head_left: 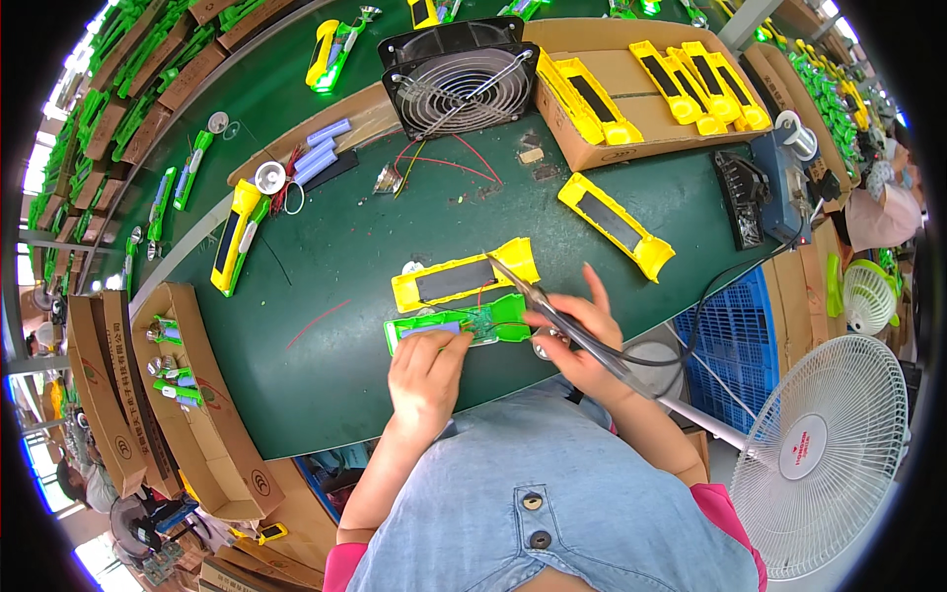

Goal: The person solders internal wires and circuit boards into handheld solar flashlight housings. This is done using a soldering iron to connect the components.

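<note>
Both hands work at the mat's [326,286] near edge. Left hand [426,375] presses curled fingertips on the green half [459,324], pinning it flat. Right hand [577,335] grips a soldering iron [547,308] like a pen, tip pointing to 10 o'clock over the yellow shell [464,273] just beyond. A fan [459,84] stands at 12 o'clock.
</note>
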Available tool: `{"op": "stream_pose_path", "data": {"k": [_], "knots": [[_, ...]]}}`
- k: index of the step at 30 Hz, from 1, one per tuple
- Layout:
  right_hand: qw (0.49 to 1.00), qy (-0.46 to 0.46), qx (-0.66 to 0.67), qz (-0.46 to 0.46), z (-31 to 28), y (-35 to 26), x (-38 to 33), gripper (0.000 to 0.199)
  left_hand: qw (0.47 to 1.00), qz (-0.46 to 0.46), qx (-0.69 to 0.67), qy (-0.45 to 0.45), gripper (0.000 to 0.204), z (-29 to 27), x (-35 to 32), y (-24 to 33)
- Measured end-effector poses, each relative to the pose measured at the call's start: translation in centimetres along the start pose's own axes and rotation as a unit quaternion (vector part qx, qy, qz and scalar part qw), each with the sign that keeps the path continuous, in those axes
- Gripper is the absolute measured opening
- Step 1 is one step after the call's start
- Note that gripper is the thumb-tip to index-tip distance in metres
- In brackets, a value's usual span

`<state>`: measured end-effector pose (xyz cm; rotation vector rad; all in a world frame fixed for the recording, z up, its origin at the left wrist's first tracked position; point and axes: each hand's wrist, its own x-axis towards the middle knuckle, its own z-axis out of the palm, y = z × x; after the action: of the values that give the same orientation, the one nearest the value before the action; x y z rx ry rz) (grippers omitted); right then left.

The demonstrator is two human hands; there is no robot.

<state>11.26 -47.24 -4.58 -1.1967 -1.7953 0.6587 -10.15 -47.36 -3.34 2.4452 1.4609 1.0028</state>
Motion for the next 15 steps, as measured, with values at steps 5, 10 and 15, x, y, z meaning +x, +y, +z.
{"op": "stream_pose_path", "data": {"k": [5,10,15], "knots": [[0.997,0.040,-0.056,-0.028,-1.1,-1.2,-2.5,0.029,0.999,0.022,-0.012,-0.022,0.025,0.8,0.0,0.0],[0.962,0.185,0.173,0.101,1.2,-0.6,-4.6,0.021,0.997,0.048,-0.002,-0.057,0.025,0.3,0.8,0.0],[0.942,0.194,0.230,0.149,1.8,0.0,-5.4,0.019,0.996,0.053,0.004,-0.076,0.026,0.1,1.0,0.1]]}}
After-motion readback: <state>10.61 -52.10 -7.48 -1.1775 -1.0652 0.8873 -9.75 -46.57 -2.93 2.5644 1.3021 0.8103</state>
